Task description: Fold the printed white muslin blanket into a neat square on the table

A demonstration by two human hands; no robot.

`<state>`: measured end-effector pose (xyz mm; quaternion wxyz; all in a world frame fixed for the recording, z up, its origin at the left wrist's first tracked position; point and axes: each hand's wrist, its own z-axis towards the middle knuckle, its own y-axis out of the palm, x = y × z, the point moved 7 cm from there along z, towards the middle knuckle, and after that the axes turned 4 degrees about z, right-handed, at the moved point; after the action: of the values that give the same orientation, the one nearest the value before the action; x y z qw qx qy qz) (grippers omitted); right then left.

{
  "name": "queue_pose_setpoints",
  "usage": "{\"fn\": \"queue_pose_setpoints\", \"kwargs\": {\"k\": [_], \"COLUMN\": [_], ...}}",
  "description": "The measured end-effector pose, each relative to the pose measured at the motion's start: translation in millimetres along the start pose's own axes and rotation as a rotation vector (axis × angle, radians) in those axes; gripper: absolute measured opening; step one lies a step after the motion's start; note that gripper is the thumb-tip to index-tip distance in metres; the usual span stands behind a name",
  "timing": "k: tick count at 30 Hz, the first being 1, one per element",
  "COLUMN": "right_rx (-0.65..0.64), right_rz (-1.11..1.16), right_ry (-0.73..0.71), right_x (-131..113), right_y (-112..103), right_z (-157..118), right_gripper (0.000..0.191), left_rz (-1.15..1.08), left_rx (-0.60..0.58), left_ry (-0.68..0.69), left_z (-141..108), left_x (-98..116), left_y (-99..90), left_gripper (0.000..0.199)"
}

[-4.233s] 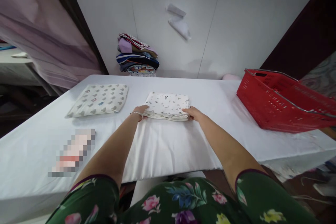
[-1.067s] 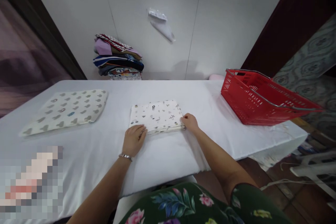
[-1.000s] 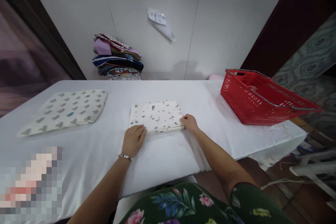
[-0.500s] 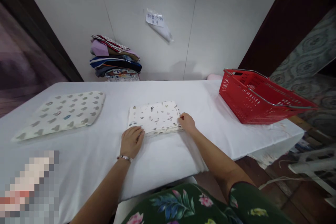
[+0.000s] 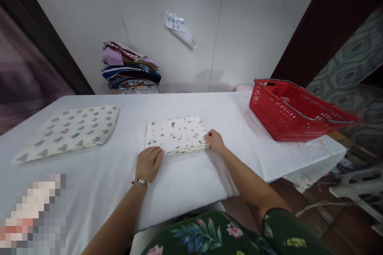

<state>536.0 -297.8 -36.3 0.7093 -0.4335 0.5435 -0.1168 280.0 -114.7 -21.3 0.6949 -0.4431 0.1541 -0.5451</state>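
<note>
A folded white cloth (image 5: 176, 133) with small scattered prints lies flat in the middle of the white-covered table, its layers showing along the near edge. My left hand (image 5: 149, 162), with a bracelet on the wrist, is at the cloth's near left corner, fingers bent over the edge and the thumb close to them. At the right edge, near the front corner, my right hand (image 5: 215, 141) pinches the cloth between thumb and curled fingers. The undersides of both hands are hidden.
Another pale cloth (image 5: 77, 131) with grey prints lies spread on the left. Folded fabrics (image 5: 131, 67) are stacked against the wall. A red basket (image 5: 295, 113) with metal handles stands at the table's right end. A paper sign (image 5: 175, 23) hangs on the wall. The lower left corner is pixelated.
</note>
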Motion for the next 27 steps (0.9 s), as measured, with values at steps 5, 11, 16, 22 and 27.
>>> {"fn": "queue_pose_setpoints", "kwargs": {"k": [5, 11, 16, 22, 27], "right_rx": [-0.041, -0.078, -0.038, -0.019, -0.062], "right_rz": [-0.058, -0.095, -0.111, -0.14, -0.12], "right_ry": [-0.05, -0.038, -0.143, -0.299, -0.403], "right_x": [-9.9, -10.4, -24.8, -39.8, -46.3], "right_y": [0.5, 1.2, -3.7, 4.8, 11.2], "right_z": [6.3, 7.8, 7.2, -1.2, -6.8], "right_gripper": [0.011, 0.007, 0.006, 0.004, 0.008], "left_rz": [-0.004, -0.01, -0.018, -0.133, -0.176], "left_rx": [0.009, -0.016, -0.136, -0.39, -0.583], "left_ry": [-0.026, -0.037, -0.12, -0.187, -0.27], "left_z": [0.1, 1.9, 38.0, 112.6, 151.9], "left_x": [-1.4, 0.6, 17.8, 68.4, 104.2], "left_y": [-0.6, -5.5, -15.6, 35.2, 106.5], "left_gripper": [0.027, 0.029, 0.035, 0.03, 0.032]}}
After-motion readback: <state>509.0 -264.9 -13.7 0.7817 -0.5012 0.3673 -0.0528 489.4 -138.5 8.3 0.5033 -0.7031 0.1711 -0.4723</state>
